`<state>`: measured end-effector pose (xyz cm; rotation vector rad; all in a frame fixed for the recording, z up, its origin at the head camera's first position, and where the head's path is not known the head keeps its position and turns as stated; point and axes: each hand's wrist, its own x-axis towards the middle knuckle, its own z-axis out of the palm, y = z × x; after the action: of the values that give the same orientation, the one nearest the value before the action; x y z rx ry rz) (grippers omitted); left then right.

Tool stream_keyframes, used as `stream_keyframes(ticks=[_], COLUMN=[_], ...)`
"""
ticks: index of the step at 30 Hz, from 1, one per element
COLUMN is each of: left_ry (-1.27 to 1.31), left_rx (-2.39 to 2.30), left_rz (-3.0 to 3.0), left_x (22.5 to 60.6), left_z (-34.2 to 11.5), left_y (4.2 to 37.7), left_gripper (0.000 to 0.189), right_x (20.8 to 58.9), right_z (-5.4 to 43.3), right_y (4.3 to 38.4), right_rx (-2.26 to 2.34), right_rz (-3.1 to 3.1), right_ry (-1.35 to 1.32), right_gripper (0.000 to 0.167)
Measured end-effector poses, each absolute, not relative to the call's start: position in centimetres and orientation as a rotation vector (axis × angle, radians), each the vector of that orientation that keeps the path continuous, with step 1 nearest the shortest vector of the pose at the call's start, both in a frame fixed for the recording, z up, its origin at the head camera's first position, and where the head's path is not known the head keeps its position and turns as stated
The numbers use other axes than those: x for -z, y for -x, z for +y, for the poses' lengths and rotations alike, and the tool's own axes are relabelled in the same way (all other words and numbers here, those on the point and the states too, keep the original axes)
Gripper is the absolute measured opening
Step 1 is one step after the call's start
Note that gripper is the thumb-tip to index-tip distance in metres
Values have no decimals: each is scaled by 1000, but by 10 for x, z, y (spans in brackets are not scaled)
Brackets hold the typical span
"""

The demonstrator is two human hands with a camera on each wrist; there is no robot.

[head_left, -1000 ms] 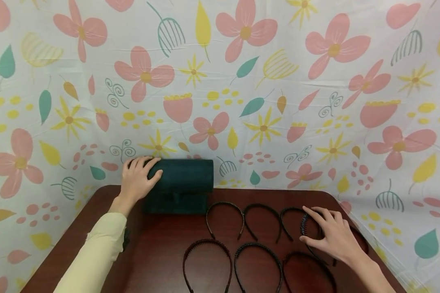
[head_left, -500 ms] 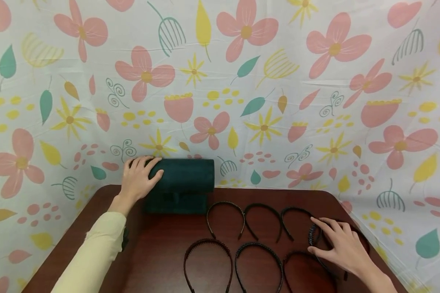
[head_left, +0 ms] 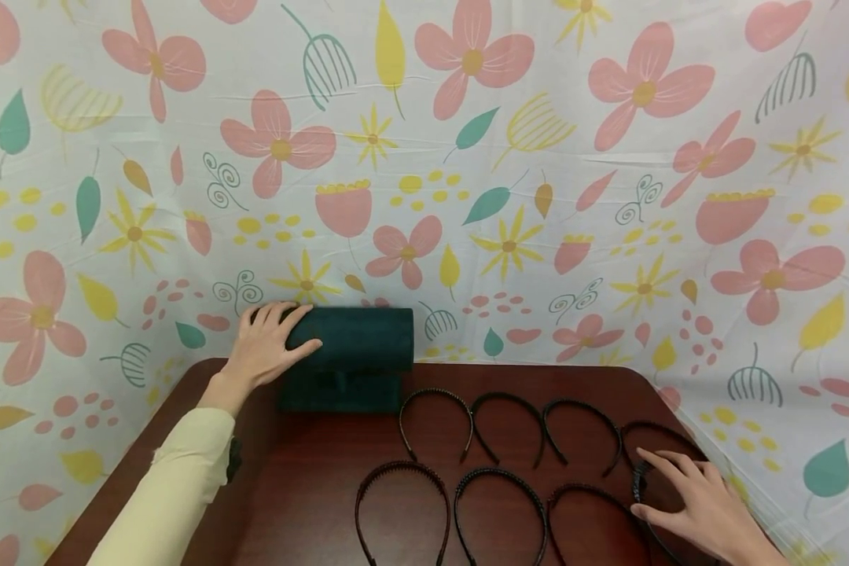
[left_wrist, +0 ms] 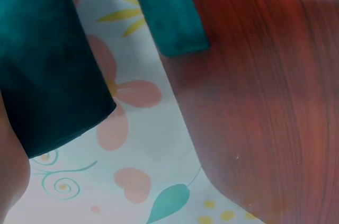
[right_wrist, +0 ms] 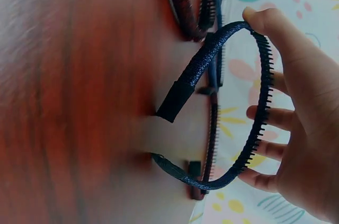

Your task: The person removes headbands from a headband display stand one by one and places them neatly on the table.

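In the head view my left hand (head_left: 265, 346) holds the left end of a dark teal velvet display stand (head_left: 357, 338), fingers over the top of its roll and thumb along the front. The left wrist view shows the roll (left_wrist: 47, 65) and part of the flat base (left_wrist: 175, 17). At the right side of the table, my right hand (head_left: 700, 499) pinches a dark blue toothed headband (right_wrist: 262, 97) between thumb and fingers. Its open ends point down to the tabletop; blur hides whether both touch it.
Several dark headbands lie in two rows on the brown table (head_left: 311, 487). The far row runs from a thin toothed headband (head_left: 435, 391) to a black one (head_left: 661, 427); a brownish toothed headband (head_left: 402, 465) starts the near row. A flowered cloth (head_left: 424, 196) hangs behind.
My right hand has moved right and nearer with the blue headband, uncovering the right end of the far row. The left hand stays on the stand, its thumb slightly farther right.
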<state>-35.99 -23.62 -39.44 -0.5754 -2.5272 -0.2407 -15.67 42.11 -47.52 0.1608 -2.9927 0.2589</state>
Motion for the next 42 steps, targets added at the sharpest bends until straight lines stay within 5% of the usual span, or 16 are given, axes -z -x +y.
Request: stream_keyframes(ticks=[14,42], left_ry=[688,698], left_rx=[26,-56], left_rz=[-2549,-2555], left_x=[389,378], left_z=[-242,-239], left_y=[361,359], left_gripper=[117,111], right_x=[485,497], right_z=[443,451], right_y=[148,144], right_rx=[-273,-264], right_rz=[-3133,-3300], right_ry=[-106,-9], right_gripper=[77,77])
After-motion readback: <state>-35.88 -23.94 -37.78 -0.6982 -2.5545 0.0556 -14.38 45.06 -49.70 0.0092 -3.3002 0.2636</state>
